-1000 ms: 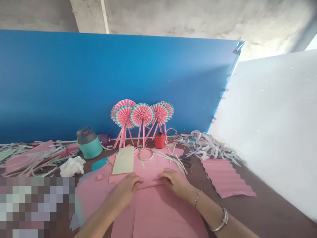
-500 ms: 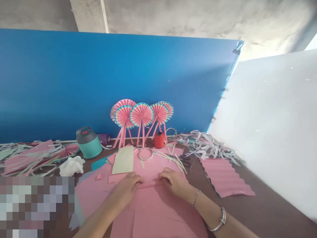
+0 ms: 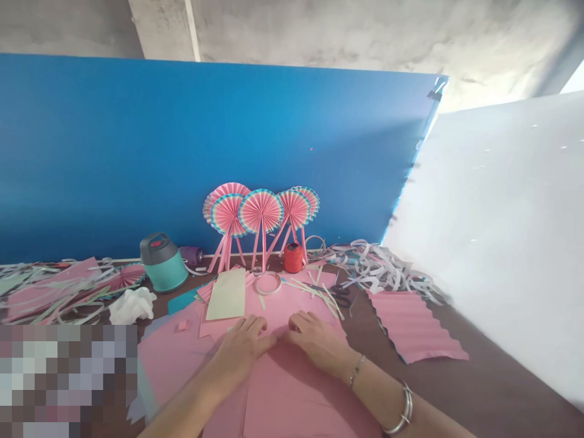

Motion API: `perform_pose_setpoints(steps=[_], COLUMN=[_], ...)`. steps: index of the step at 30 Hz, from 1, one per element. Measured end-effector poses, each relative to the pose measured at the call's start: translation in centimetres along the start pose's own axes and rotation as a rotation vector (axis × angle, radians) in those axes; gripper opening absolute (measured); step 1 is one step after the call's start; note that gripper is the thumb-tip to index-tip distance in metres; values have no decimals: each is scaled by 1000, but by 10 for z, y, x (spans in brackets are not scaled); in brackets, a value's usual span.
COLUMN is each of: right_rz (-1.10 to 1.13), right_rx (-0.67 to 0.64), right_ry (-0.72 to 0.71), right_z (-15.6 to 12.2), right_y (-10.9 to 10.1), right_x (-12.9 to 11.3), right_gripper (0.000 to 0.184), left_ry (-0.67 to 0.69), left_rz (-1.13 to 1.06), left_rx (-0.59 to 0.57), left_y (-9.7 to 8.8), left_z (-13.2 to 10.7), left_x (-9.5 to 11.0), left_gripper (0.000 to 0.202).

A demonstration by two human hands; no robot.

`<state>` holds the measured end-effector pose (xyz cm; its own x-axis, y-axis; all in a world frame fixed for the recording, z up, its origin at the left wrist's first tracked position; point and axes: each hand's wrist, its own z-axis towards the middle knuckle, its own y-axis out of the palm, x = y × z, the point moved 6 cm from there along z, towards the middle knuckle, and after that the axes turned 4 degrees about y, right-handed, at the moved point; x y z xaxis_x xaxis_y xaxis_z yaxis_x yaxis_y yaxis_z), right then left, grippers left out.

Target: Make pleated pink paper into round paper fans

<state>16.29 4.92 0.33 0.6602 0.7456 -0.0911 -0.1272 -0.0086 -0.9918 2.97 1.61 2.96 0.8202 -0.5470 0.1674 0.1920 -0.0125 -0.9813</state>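
Blue panel (image 3: 182, 134) behind a brown bench (image 3: 438, 380) strewn with pink sheets (image 3: 292, 401)

At the far left corner of the bench spreads a heap of paper strips (image 3: 50, 289). In front of its right end sits a crumpled white tissue (image 3: 132, 306), and beside that, towards the far edge, a teal container (image 3: 166, 274) stands upright. A purple cylinder (image 3: 191, 255) lies just behind it. Further right, a pale green sheet (image 3: 227, 296) rests on the pink ones. The left hand (image 3: 244, 342) is mid-bench, its bent fingers (image 3: 258, 325) down on the pink sheets, which spread towards the near edge; whether they pinch anything, I cannot tell. Beyond, pleated pink fans (image 3: 261, 211) with blue rims stand at the far edge before the panel, and a ring (image 3: 268, 293) lies in front of them. A red spool (image 3: 293, 260) stands just right of the ring. The right hand (image 3: 314, 340) is just beside the left, fingers curled over the same pink sheets; their grip cannot be told either. Past it lie pale strips (image 3: 331, 298), dark scissors (image 3: 342, 295), a tangle of white strips (image 3: 387, 271) by the far right corner and a wavy pink sheet (image 3: 417, 328) nearer the right edge
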Motion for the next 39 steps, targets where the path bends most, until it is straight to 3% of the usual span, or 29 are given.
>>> perform_pose_setpoints(steps=[7, 11, 15, 17, 19, 21, 23, 26, 31, 35, 39], right_rz=[29, 89, 60, 29, 80, 255, 484, 734, 913, 796, 685], right_rx=[-7, 31, -1, -15, 21, 127, 273, 400, 427, 391, 347], right_ry=[8, 48, 41, 42, 57, 76, 94, 138, 169, 65, 44], right_z=[-1, -6, -8, -7, -6, -6, -6, -8, -9, -8, -6], right_y=[-4, -18, -16, -12, -10, -13, -19, -24, -25, -29, -25], right_x=[13, 19, 16, 15, 16, 19, 25, 34, 33, 12, -3], right_gripper=[28, 24, 15, 17, 21, 26, 24, 14, 9, 12, 14], left_ry=[-6, -85, -132, -152, -193, -250, -284, -293, -318, -305, -305], left_rz=[-66, -80, -168, -245, -324, -398, -478, -586, -832, -1071, -1051], left_rx=[-2, 64, 120, 259, 491, 704, 802, 702, 406, 421, 502], left_y=[-2, -7, 1, -1, -8, -15, -18, -12, 9, 17, 20], left_z=[-2, -4, -3, -4, -10, -19, -26, -25, -16, -7, -3], left_x=[-19, -36, -47, -52, -58, -63, -64, -59, -41, -28, -25], left_gripper=[47, 39, 37, 38, 37, 29, 21, 20, 23, 33, 22])
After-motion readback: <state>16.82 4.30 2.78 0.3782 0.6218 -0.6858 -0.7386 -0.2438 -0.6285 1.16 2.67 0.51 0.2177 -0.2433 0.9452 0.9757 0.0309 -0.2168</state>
